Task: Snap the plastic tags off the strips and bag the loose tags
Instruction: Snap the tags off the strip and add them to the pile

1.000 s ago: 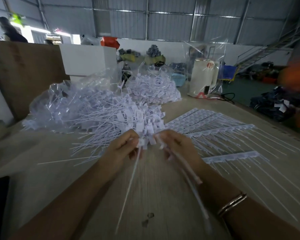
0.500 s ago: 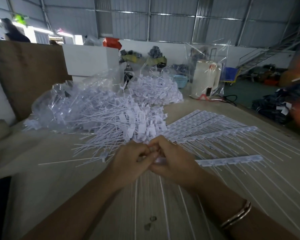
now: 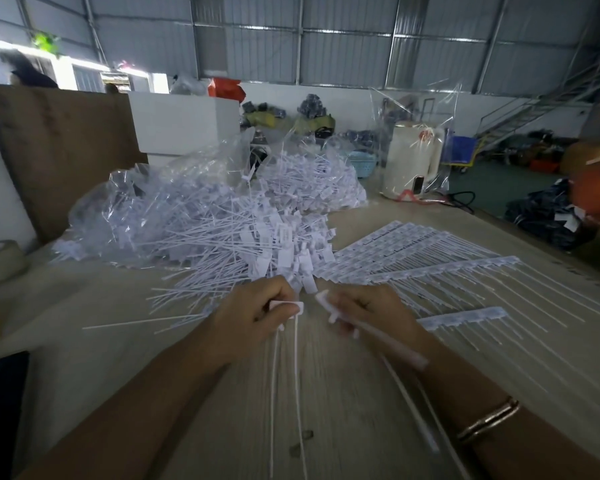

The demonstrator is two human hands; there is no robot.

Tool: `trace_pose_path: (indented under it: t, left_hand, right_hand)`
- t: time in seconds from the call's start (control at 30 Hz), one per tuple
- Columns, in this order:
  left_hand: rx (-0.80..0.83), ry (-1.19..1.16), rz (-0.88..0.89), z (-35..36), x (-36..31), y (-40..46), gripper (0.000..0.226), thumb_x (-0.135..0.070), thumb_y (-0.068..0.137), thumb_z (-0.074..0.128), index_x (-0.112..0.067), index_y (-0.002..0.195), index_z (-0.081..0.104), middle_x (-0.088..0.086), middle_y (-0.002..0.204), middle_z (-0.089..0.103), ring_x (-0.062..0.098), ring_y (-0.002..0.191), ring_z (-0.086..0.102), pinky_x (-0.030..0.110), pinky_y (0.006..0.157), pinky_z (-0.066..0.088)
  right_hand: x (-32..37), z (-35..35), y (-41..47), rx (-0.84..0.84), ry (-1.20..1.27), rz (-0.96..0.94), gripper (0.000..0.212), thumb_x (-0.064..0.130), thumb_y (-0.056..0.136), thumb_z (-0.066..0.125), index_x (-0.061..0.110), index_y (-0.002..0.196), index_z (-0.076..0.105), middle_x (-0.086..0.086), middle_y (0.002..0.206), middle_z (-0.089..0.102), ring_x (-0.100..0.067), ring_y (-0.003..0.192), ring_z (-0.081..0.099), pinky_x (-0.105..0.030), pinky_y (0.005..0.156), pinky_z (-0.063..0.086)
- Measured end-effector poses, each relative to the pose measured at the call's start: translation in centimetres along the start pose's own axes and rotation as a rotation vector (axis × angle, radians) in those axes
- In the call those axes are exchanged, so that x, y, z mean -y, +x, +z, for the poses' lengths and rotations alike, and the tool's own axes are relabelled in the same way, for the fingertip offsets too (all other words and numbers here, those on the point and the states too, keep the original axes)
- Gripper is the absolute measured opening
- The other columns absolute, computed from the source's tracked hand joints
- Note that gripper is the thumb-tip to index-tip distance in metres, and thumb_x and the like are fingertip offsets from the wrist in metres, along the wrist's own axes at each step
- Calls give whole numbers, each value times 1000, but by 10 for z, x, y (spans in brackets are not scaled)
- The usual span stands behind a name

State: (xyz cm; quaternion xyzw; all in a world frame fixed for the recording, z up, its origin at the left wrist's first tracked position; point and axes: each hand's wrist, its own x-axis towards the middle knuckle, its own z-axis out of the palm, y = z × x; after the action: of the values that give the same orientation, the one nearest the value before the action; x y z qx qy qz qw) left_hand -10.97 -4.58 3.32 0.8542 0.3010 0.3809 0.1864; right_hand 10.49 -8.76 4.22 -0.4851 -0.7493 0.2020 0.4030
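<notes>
While left hand pinches tags, right hand grips strip (just beside, apart).

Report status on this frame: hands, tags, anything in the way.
Left hand pinches loose tags, tails hanging. Right hand grips the strip. Loose pile just ahead, whole strips to the right. Nothing blocking.

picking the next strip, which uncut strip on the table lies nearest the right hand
The short strip just beyond the right hand, lying apart from the fanned strips farther back.
</notes>
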Motion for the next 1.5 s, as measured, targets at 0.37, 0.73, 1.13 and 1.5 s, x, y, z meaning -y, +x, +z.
trace_pose_path:
  t: [0.37, 0.73, 1.13, 1.5]
  left_hand:
    - [-76, 222, -51, 10, -8, 3, 44, -51, 85, 35, -21, 73, 64, -16, 73, 54, 5, 75, 50, 35, 76, 38]
    - [-19, 47, 8, 10, -6, 3, 32, -36, 85, 53, -8, 75, 66, -1, 69, 63, 10, 70, 54, 31, 76, 38]
    - [-2, -99, 9, 2, -2, 0, 22, -41, 84, 50, -24, 77, 61, -6, 71, 59, 8, 74, 54, 25, 73, 42]
    - [-237, 444, -122, 3, -2, 0, 38, -49, 85, 33, -32, 106, 59, -22, 101, 51, 1, 101, 35, 29, 80, 16]
  right_hand:
    - [11, 19, 4, -24, -341, -199, 31, 41, 80, 67, 23, 103, 56, 19, 81, 53, 4, 66, 50, -13, 58, 37]
    - [-2, -1, 4, 110, -380, -128, 12, 33, 88, 61, 25, 94, 67, 17, 74, 55, -3, 66, 52, -23, 61, 39]
    - [11, -6, 0, 95, 218, 17, 22, 17, 92, 54, 19, 73, 66, 9, 62, 64, -9, 55, 58, -16, 54, 45]
    - [5, 15, 6, 22, -253, -110, 26, 33, 79, 70, 38, 91, 47, 20, 75, 53, 7, 71, 52, -9, 57, 39]
